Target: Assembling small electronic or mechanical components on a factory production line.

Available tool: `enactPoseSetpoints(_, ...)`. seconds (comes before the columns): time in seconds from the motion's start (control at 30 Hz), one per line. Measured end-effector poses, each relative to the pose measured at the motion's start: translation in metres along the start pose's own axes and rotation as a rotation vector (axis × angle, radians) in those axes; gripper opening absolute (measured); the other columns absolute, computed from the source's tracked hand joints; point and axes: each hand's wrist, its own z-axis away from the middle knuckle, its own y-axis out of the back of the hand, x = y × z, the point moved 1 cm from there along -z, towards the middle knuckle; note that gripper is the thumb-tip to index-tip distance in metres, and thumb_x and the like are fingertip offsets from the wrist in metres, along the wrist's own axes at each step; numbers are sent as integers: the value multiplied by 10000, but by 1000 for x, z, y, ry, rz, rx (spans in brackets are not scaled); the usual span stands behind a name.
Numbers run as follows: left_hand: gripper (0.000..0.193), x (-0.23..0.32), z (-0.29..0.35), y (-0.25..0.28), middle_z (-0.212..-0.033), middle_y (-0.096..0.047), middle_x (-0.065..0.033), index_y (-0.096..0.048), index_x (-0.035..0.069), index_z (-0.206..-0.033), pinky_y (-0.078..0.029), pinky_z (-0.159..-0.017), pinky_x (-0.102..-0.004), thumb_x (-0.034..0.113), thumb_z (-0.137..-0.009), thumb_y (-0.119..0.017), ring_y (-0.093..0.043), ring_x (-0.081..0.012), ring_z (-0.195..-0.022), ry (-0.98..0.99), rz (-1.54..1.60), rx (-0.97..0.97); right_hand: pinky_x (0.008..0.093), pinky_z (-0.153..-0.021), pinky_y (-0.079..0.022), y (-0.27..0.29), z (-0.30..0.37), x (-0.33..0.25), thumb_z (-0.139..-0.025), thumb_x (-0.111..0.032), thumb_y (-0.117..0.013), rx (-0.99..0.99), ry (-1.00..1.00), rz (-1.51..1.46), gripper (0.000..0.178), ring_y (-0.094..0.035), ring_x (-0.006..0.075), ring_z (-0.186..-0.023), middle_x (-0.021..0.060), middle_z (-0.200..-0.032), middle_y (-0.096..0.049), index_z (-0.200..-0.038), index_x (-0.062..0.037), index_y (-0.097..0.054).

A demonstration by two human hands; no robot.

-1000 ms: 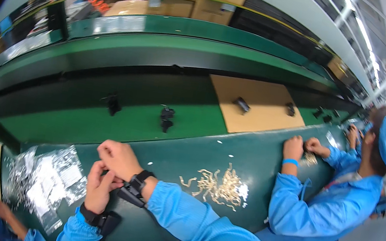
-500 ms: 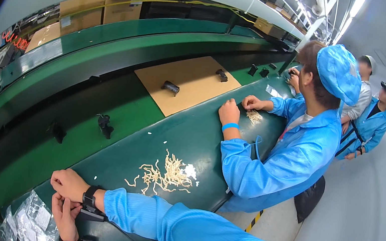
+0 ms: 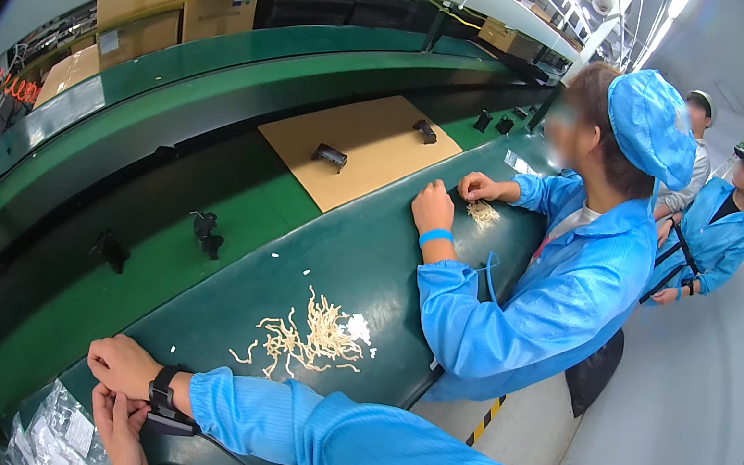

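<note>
Clear, crinkled plastic bags [image 3: 49, 425] overlap beside the person's bare left hand [image 3: 122, 434] in the head view, uncountable, sharing no axis. Left fingertips bunch against the curled right hand [image 3: 122, 364]; whether either pinches anything cannot be told. Cream wavy strips [image 3: 317, 333] lie heaped, pointing every way; two black moulded parts [image 3: 329, 159] occupy a tan cardboard sheet [image 3: 379, 158].

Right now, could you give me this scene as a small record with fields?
Left grip: half-curled, contents unclear
Right grip: just above it in view, contents unclear
Close by: crinkled clear plastic bags
Surface: dark green tabletop with thin beige wavy strips, small white pieces
Beyond: flat tan cardboard sheet bearing two black parts
Neighbour: person in blue smock and cap
</note>
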Motion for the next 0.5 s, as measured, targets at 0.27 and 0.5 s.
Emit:
enactPoseSetpoints(0.27, 275, 3, 3, 3, -1071, -607, -18, -497, 58, -1282, -521, -792, -233, 219, -1064, -543, -605, -80, -867, 13, -9, -12, 505, -694, -512, -4, -1, 1, -852, -143, -619, -9, 5, 32, 154, -643, 408, -750, 178, -749, -683, -762, -25, -660)
enactPoseSetpoints(0.5, 307, 0, -1, 3, -1085, -612, -26, -489, 55, -1308, -521, -810, -242, 229, -1063, -549, -618, -88, -885, -2, -18, -43, 491, -708, -532, 3, -4, -3, -852, -132, -617, -20, -33, -26, 133, -668, 403, -762, 189, -777, -696, -784, -29, -665)
